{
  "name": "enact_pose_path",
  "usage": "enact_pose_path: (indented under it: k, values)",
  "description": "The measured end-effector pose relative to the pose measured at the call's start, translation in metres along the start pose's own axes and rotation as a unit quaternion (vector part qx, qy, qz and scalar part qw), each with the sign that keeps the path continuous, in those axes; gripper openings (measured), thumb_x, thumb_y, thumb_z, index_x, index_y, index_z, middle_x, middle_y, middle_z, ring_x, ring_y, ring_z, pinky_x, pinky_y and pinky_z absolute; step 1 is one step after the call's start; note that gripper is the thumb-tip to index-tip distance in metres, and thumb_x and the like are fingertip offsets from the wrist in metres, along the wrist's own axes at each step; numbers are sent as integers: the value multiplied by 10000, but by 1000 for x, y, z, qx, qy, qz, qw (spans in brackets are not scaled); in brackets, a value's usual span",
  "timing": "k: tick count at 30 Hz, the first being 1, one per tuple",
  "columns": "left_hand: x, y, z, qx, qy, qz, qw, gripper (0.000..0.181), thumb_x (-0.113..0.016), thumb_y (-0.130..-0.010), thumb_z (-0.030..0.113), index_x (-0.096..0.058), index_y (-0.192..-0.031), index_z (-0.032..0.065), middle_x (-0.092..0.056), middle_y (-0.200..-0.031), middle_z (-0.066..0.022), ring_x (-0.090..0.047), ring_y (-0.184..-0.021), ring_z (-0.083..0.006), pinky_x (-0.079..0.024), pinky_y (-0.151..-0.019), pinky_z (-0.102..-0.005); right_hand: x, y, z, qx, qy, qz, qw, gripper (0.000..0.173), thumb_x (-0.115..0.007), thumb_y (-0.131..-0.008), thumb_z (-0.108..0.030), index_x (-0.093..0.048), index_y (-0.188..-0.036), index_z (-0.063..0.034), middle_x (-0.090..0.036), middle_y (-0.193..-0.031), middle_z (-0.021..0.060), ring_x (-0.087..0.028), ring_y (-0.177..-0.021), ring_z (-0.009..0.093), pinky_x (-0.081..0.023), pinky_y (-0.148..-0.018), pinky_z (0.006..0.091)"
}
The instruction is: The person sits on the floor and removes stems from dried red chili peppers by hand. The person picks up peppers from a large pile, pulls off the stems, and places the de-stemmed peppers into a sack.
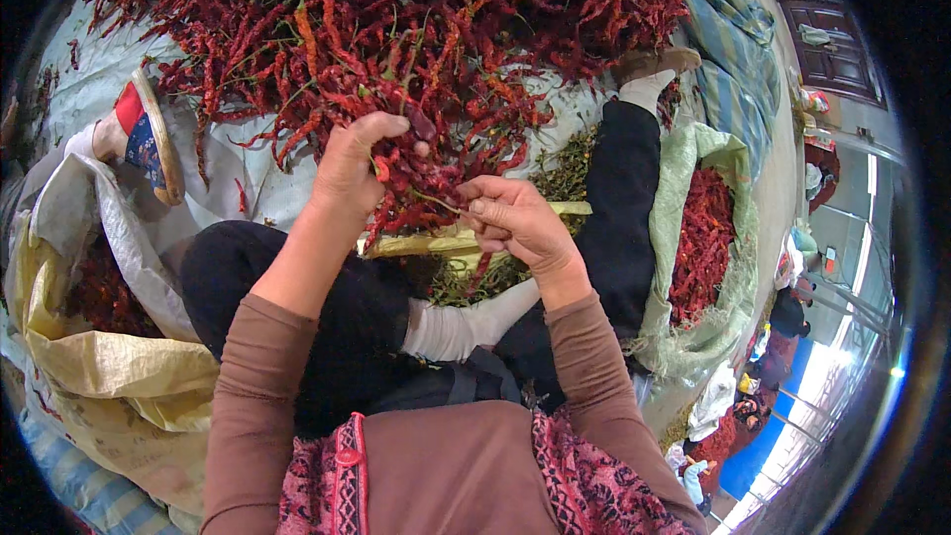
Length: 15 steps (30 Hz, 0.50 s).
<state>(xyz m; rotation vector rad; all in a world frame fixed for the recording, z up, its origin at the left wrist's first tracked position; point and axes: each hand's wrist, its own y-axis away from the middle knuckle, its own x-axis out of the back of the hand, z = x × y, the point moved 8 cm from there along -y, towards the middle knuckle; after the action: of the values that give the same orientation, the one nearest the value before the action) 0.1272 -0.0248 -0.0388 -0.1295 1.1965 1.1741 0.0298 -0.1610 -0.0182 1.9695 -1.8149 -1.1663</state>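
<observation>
In front of me spreads a large heap of wrinkled, dried-looking red chili peppers [416, 7], some with thin green stems. At the heap's near edge my left hand [353, 160] grips several chilies, its thumb stretched across them. My right hand [520, 219] is just to the right and a little nearer to me. Its thumb and forefinger pinch a thin pale chili stem [438, 200] that runs toward the bunch at my left hand. My other right fingers are curled, and whatever lies behind them is hidden. Below the hands lies a pile of greenish-brown stems [475, 282].
A pale green woven sack [743, 267] with red chilies stands at my right. Another open sack [126, 357] at my left holds darker chilies. White sheeting [260, 186] lies under the heap. A person's foot in a patterned shoe [152, 137] rests at the left. People sit farther off, right.
</observation>
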Motion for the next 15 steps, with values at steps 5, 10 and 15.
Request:
enact_pose_path:
  k: [5,10,15]
  values:
    - [-6,0,-7,34,-20,-33,999,222,-614,-665,10,-625,-886,1,-654,-817,-84,-619,-727,-185,-516,-668,-303,27,2,-23,82,-64,79,991,212,-516,-918,-146,-555,-1041,22,-471,-663,-3,-339,-490,34,-251,-401,180]
    - [-14,8,-41,127,-168,-81,974,486,-626,-588,-38,-592,-1068,28,-653,-942,-59,-624,-838,-189,-510,-786,-318,24,-29,-46,120,-199,89,969,195,-515,-921,-174,-556,-983,6,-341,-608,-41,-282,-472,47,-204,-398,208]
    - [-14,13,-46,148,-137,-74,977,506,-609,-593,-33,-589,-1095,27,-652,-965,-42,-618,-898,-189,-495,-809,-310,3,-39,-51,197,-198,182,943,191,-523,-921,-190,-575,-946,-8,-330,-602,-42,-298,-479,59,-252,-425,242]
